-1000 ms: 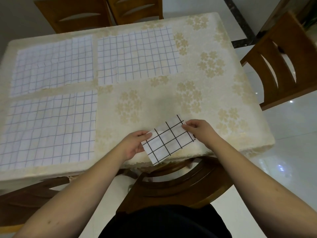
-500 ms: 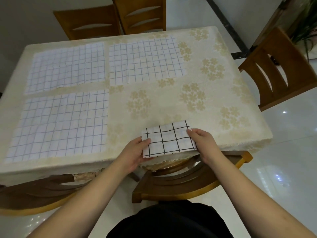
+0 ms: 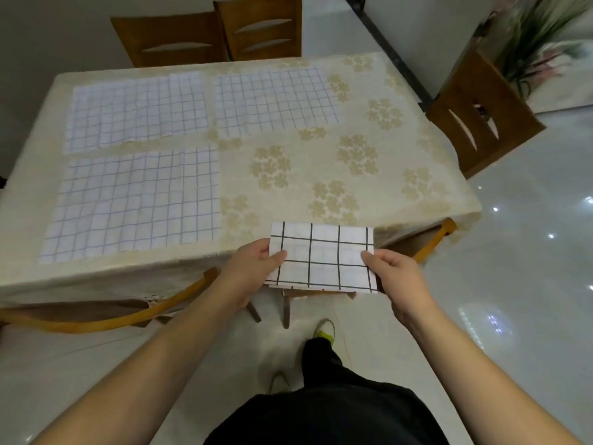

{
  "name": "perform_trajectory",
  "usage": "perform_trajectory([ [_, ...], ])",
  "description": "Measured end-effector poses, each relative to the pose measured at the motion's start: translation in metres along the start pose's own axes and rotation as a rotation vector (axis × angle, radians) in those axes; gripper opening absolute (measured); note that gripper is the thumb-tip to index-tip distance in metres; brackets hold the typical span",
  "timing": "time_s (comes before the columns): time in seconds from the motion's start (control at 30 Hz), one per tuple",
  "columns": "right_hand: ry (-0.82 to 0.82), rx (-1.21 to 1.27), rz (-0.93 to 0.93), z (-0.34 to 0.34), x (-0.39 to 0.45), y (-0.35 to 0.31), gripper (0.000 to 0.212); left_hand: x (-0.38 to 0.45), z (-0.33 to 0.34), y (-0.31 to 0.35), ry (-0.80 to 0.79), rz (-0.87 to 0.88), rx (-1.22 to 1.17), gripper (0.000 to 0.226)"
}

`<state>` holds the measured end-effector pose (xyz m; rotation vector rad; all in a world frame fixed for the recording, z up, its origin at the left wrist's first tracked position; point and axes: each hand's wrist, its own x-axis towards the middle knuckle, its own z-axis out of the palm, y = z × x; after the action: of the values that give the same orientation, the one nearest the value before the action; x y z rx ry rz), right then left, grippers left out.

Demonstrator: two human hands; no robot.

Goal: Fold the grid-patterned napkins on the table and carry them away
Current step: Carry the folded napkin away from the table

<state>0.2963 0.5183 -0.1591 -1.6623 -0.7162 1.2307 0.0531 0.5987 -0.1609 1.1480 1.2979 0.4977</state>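
A folded napkin (image 3: 322, 256) with bold black grid lines was held off the near edge of the table (image 3: 378, 146), the left hand (image 3: 253, 268) pinching its left side with the thumb on top and the right hand (image 3: 393, 274) pinching its right side likewise. Three unfolded grid napkins lay flat on the floral cream tablecloth: one at the far left (image 3: 134, 112), one beside it at far centre (image 3: 274, 101), and one nearer on the left (image 3: 134, 203). Wooden chairs stood round the table, a potted plant (image 3: 539, 33) rose at the upper right, and a dark trouser leg and shoe (image 3: 324, 329) showed over the glossy floor.

Head view, steeply down over table (image 3: 321, 149)
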Motion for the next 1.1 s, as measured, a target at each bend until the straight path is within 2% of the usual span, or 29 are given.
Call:
perform_trajectory([
  [0.1, 0.041, 0.018, 0.041, -0.018, -0.036, 0.01, 0.033, -0.018, 0.013, 0.001, -0.096, 0.001, -0.065, 0.021],
  [0.23, 0.059, 0.112, 0.081, -0.043, -0.07, 0.014, 0.02, -0.031, 0.037, 0.008, -0.16, 0.031, -0.052, 0.015],
  [0.47, 0.194, 0.199, 0.039, -0.103, -0.111, 0.027, 0.016, -0.04, 0.106, 0.017, -0.253, 0.055, 0.05, 0.012],
  [0.67, 0.322, 0.256, 0.03, -0.185, -0.139, 0.051, 0.016, -0.042, 0.203, 0.034, -0.312, 0.042, 0.137, 0.018],
  [0.87, 0.476, 0.339, 0.01, -0.285, -0.174, 0.082, 0.015, -0.058, 0.325, 0.033, -0.476, 0.067, 0.264, 0.014],
  [1.0, 0.537, 0.333, 0.026, -0.335, -0.187, 0.093, 0.015, -0.061, 0.382, 0.031, -0.541, 0.125, 0.322, 0.074],
  [1.07, 0.547, 0.326, 0.029, -0.354, -0.191, 0.093, 0.015, -0.064, 0.402, 0.034, -0.544, 0.124, 0.308, 0.074],
  [1.1, 0.549, 0.324, 0.028, -0.363, -0.193, 0.094, 0.015, -0.069, 0.412, 0.038, -0.544, 0.117, 0.292, 0.062],
])
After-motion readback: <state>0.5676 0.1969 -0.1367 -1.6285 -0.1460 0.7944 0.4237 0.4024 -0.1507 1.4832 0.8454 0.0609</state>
